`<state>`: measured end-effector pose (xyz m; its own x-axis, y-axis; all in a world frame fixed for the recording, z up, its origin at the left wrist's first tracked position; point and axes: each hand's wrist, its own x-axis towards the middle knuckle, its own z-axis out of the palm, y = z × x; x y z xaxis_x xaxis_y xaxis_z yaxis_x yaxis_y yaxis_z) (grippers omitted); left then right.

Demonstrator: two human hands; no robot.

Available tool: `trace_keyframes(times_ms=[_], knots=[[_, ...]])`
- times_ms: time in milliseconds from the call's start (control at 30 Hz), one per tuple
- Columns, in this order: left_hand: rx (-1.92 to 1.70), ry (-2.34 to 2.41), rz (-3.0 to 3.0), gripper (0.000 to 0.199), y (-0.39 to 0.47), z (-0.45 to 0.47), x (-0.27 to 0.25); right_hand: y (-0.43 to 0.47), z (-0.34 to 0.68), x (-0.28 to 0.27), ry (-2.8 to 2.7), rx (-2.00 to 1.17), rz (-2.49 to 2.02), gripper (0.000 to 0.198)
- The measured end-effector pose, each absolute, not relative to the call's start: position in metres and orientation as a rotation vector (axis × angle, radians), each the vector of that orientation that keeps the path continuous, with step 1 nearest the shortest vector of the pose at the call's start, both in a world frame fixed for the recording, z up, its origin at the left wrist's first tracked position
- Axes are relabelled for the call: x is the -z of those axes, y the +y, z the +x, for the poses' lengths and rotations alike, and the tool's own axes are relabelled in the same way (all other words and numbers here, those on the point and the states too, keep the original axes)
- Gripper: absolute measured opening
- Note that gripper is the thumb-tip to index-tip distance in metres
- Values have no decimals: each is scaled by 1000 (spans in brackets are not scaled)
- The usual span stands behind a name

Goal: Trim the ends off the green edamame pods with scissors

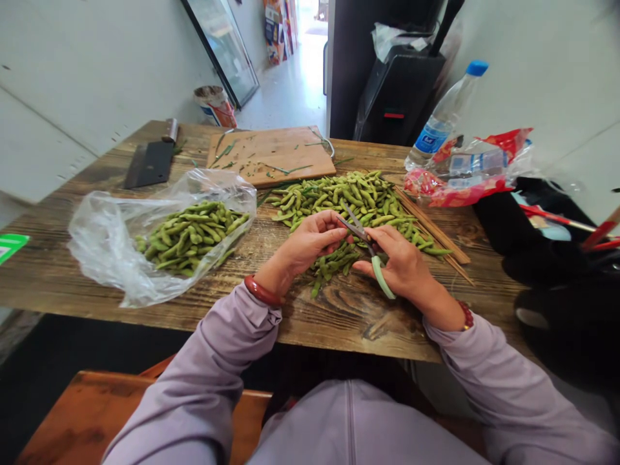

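Observation:
In my right hand (400,261) is a pair of scissors (359,230) with pale green handles, its blades apart and pointing up and left. My left hand (314,240) is pinched closed beside the blades; what its fingers hold is hidden. Under and beyond both hands lies a loose heap of green soybean pods (349,194) on the wooden table. To the left, more green pods (194,236) sit in an open clear plastic bag (104,242).
A wooden cutting board (276,152) with green scraps lies behind the heap, a cleaver (150,161) to its left. Wooden sticks (431,229) lie right of the pods. Farther right are a plastic bottle (443,119), a red-and-clear wrapper (465,174) and black items (547,252).

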<state>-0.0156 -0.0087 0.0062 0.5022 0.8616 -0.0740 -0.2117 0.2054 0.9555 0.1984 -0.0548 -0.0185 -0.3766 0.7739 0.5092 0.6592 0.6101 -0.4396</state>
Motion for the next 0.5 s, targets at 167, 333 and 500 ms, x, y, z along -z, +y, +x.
trace_keyframes(times_ms=[167,333,500], knots=[[-851,724,1145,34,-9,-15,-6,-54,199,20,-2123,-192,-1082,49],[-861,734,1146,35,-9,-15,-9,-55,200,20,-2138,-169,-1126,43],[-949,761,1099,34,-8,-16,-12,-55,201,19,-2157,-152,-1148,40]])
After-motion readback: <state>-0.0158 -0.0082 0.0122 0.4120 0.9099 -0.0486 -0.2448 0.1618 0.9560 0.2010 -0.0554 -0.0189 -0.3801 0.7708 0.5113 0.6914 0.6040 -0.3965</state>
